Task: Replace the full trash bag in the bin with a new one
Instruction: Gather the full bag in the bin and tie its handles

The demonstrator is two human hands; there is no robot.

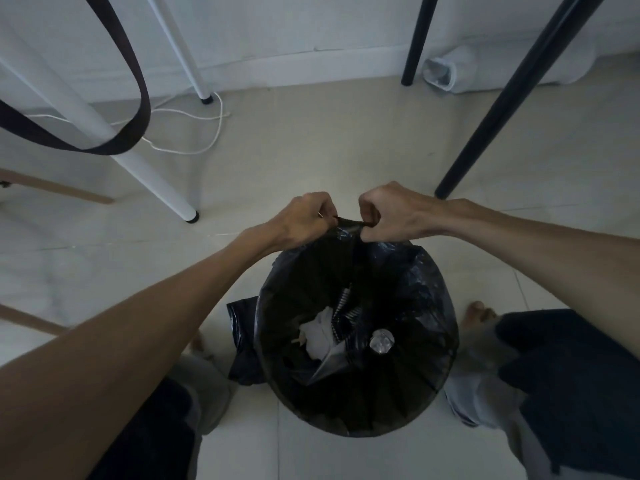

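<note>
A round bin lined with a black trash bag point(408, 271) stands on the floor between my feet. Inside lie white crumpled paper point(320, 336), a striped wrapper and a clear bottle top point(381, 341). My left hand point(304, 220) and my right hand point(391, 213) are side by side at the far rim, both shut on a bunched strip of the bag's edge, which is stretched between them. A second piece of black plastic point(242, 337) lies on the floor against the bin's left side.
White table legs point(156, 181) and a hanging dark strap point(135, 98) are at the far left, with a white cable on the floor. Black legs point(485, 133) stand at the far right. A small white bin point(443, 72) lies on its side by the wall.
</note>
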